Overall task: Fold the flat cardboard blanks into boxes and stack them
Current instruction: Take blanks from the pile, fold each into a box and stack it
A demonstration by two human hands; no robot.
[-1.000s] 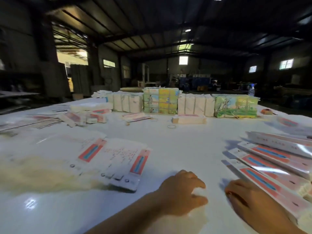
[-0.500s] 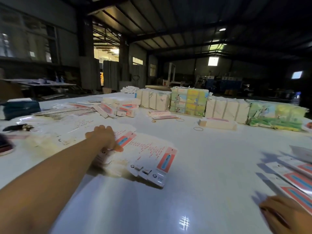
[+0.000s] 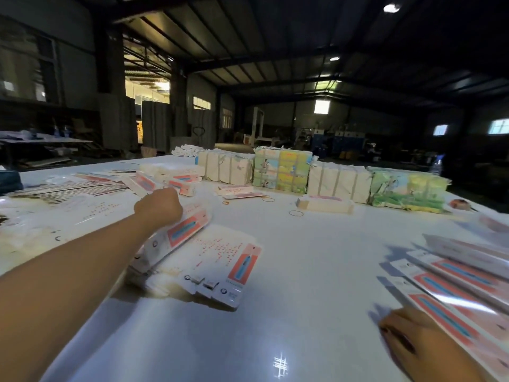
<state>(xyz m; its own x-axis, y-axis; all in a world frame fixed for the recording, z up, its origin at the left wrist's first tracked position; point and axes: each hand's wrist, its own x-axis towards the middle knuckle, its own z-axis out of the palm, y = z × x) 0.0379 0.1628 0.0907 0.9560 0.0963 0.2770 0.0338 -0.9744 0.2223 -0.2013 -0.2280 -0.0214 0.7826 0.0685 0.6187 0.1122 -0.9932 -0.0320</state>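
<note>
Cardboard blank [image 3: 181,232] now lifted by left hand [image 3: 158,206].

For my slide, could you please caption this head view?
Left hand lifts a flat blank off the pile; right hand rests beside folded boxes.

White worktop [image 3: 303,271]; past the left grip, wrapped bundles [image 3: 281,172] line the far edge, rubber bands [image 3: 296,213] loose nearby, water bottle [image 3: 435,165] far right.

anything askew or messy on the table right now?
Minor only. Loose rubber bands lie scattered on the table near the bundled packs. The stack of flat blanks is fanned out unevenly where the left hand lifts one blank. No damage or spills visible.
</note>
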